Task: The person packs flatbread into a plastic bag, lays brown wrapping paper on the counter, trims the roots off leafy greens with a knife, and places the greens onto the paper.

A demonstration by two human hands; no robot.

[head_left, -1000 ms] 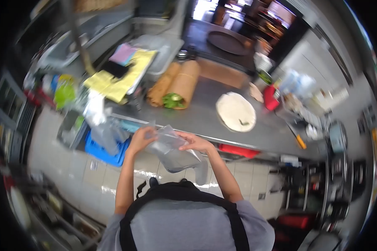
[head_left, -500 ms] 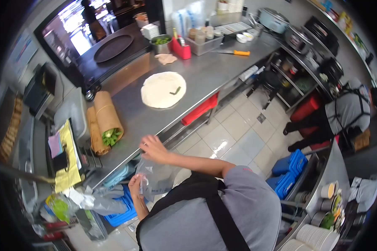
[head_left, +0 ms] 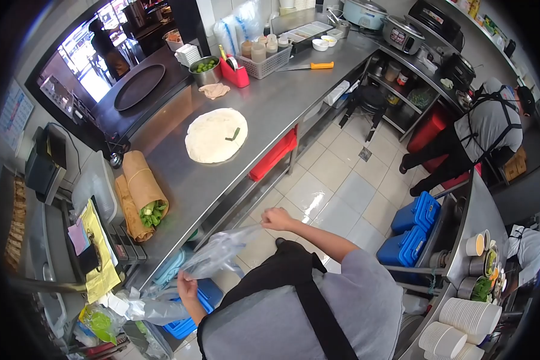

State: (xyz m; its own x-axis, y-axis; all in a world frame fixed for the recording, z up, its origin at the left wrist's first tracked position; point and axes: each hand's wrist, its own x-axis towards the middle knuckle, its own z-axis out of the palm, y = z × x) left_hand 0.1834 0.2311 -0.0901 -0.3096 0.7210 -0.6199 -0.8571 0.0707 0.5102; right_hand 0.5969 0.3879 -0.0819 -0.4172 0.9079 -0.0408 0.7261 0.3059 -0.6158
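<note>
A clear plastic bag (head_left: 219,252) is stretched between my two hands, above the floor beside the steel counter (head_left: 180,207). My left hand (head_left: 187,287) grips its lower left end with closed fingers. My right hand (head_left: 277,219) is closed round its upper right end. On the counter lies a round white disc (head_left: 216,135) with a small dark green piece (head_left: 233,134) on it. To its left, leafy greens (head_left: 153,213) stick out of a brown paper roll (head_left: 143,180), against a second brown paper bundle.
A yellow-handled knife (head_left: 321,65), a grey basket of bottles (head_left: 267,63) and a red holder (head_left: 234,73) are at the counter's back. A co-worker (head_left: 489,129) bends over at the right. Blue boxes (head_left: 403,246) and stacked white bowls (head_left: 471,315) are at the lower right.
My hands have moved apart, the right one outward to the right, pulling the bag taut. My right hand has closed on the bag. The view has shifted slightly to the right.
</note>
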